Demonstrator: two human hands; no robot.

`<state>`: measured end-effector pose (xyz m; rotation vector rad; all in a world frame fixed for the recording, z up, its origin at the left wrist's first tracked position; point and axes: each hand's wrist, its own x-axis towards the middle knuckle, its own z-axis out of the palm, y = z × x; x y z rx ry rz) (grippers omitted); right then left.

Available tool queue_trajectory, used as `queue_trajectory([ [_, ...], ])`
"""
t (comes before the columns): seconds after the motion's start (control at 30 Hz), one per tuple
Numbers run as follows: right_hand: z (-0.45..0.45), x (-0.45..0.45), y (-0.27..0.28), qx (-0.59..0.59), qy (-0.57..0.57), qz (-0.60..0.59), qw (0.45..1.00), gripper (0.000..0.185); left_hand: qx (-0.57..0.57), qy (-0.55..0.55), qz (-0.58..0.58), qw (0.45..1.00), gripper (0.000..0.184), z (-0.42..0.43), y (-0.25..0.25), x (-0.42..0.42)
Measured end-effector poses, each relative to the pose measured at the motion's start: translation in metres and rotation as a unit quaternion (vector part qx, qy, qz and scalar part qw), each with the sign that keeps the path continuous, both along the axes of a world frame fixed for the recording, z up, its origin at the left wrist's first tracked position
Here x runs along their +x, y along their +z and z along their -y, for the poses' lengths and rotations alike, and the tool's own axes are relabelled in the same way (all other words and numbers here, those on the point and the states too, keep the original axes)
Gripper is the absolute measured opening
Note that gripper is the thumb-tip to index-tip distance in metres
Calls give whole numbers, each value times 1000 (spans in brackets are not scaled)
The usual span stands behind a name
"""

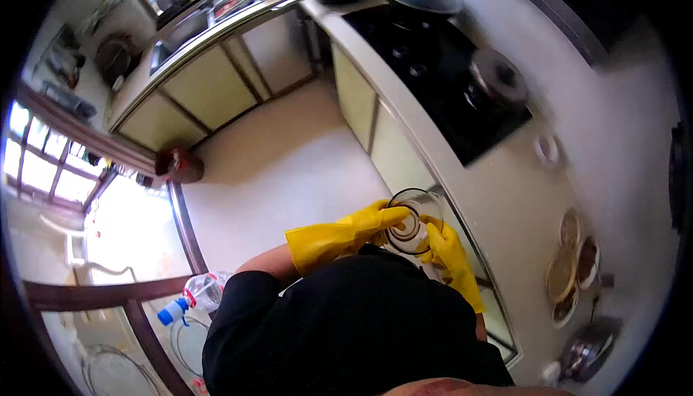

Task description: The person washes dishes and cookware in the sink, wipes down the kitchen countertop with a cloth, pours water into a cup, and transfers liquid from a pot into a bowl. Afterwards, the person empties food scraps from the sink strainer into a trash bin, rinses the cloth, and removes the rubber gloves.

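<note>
Black shirt [346, 316] foremost, left hand [382, 218] and right hand [442, 244] curl around dark rings [406, 240].

We stood with counter [491, 194] at right, stove [449, 118] in it, pot [498, 77] on stove; sink [186, 29] ahead left; bucket [182, 166] on floor, left; bottle [206, 291] nearer us, left.

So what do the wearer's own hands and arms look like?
Left hand and right hand: glossy, plain yellow gloves, long cuffs over the forearms. Black top, short left sleeve; right sleeve's edge can't be made out.
</note>
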<state>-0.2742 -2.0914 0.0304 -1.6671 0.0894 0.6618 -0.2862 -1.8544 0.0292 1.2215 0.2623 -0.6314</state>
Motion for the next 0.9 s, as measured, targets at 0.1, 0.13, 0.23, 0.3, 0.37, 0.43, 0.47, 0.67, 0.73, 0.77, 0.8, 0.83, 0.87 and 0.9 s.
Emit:
queue_trajectory([
  [0.1, -34, 51, -28, -14, 82, -3, 996, 38, 27, 32, 18, 999, 57, -39, -12, 9],
  [0.13, -51, 64, -25, -8, 89, -2, 996, 38, 25, 40, -13, 999, 56, -51, 21, 4],
  [0.23, -99, 104, -30, 13, 136, 2, 991, 38, -14, 158, -23, 987, 58, -72, 4, 10],
  [0.3, -130, 122, -25, 7, 148, -18, 989, 38, -20, 192, -19, 981, 61, -91, -5, 21],
  [0.37, -164, 148, -19, -13, 179, -16, 984, 38, -33, 282, 1, 959, 60, -112, -22, 40],
  [0.43, -193, 181, -13, -22, 203, -13, 979, 41, -47, 308, 20, 950, 55, -138, -26, 60],
  [0.47, -203, 197, -4, 22, 243, -36, 969, 44, -75, 327, 22, 942, 55, -150, -24, 68],
  [0.67, -260, 314, 33, 104, 297, 32, 949, 50, -158, 351, 71, 920, 50, -235, -3, 135],
  [0.73, -268, 355, 44, 105, 287, 40, 951, 49, -153, 360, 70, 918, 52, -257, 11, 167],
  [0.77, -271, 373, 48, 107, 277, 48, 954, 49, -160, 361, 69, 916, 52, -268, 21, 181],
  [0.8, -275, 390, 56, 116, 271, 50, 954, 47, -152, 351, 68, 922, 54, -284, 27, 199],
  [0.83, -282, 404, 64, 118, 268, 48, 955, 47, -138, 357, 62, 922, 54, -299, 35, 215],
  [0.87, -285, 417, 73, 122, 267, 70, 954, 46, -143, 358, 82, 919, 54, -309, 47, 233],
  [0.9, -288, 428, 80, 126, 265, 92, 952, 45, -148, 358, 101, 916, 53, -320, 58, 251],
])
